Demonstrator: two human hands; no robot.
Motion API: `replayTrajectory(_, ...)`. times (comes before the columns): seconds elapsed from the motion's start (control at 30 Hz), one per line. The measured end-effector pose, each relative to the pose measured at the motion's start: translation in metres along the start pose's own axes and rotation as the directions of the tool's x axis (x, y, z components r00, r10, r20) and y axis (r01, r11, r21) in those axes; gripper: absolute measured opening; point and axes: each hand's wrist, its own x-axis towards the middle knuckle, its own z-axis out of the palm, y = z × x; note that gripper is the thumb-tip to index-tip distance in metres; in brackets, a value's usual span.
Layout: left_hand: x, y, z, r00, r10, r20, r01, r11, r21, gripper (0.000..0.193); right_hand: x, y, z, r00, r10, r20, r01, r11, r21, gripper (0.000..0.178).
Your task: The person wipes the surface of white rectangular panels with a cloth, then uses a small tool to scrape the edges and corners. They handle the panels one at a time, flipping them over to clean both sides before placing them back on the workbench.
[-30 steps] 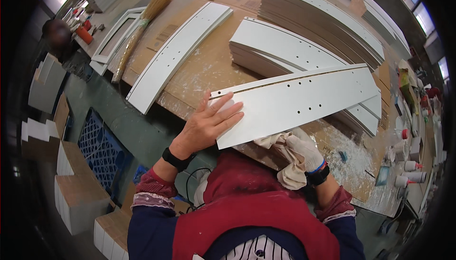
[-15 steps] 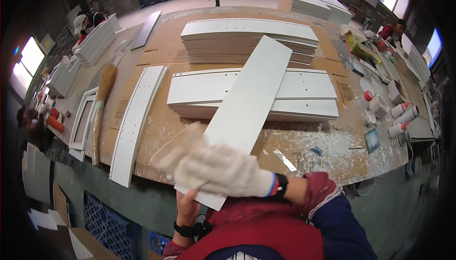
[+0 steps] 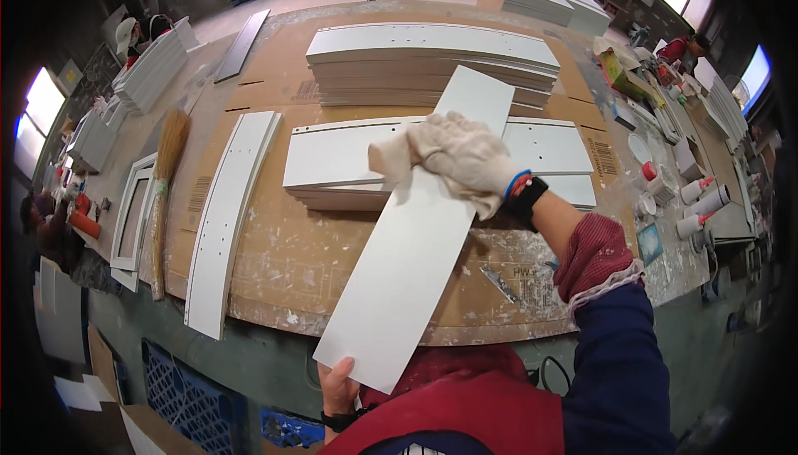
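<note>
Lying under gloved R fingers + cloth: wht board.

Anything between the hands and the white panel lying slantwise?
On the right, yes: the gloved right hand has a cream cloth bunched under it on the far half of the white panel. Nothing visible separates the left hand's bare thumb from the near end.
</note>
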Motion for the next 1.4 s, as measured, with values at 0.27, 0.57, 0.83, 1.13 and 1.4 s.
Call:
replayTrajectory(0.27,0.005,-0.009,-0.017,0.999,-0.009,-0.039,0.012,0.997,0.079,0.063,-0.013,0.104,-0.011,0.500,0.828,0.255,-0.863,0.502,0.062,0.032)
replayTrajectory(0.57,0.003,-0.017,-0.020,0.999,-0.027,-0.044,0.021,0.991,-0.135,0.050,-0.030,-0.118,-0.041,0.908,-0.074,0.413,-0.066,0.947,0.314,0.064)
replayTrajectory(0.83,-0.003,-0.019,-0.027,0.976,0.088,0.197,-0.060,0.987,-0.147,0.081,-0.020,-0.175,-0.066,0.987,-0.050,0.156,-0.050,0.815,0.577,0.042)
replayTrajectory(1.13,0.006,-0.016,-0.011,0.983,0.070,0.167,-0.030,0.973,-0.230,0.088,-0.030,-0.155,-0.051,0.992,0.096,0.079,-0.115,0.952,0.283,0.044)
replayTrajectory(1.4,-0.004,0.009,-0.010,0.999,0.031,0.039,-0.029,0.998,-0.056,0.051,-0.076,-0.180,-0.115,0.239,-0.498,0.833,-0.970,-0.083,0.229,0.042)
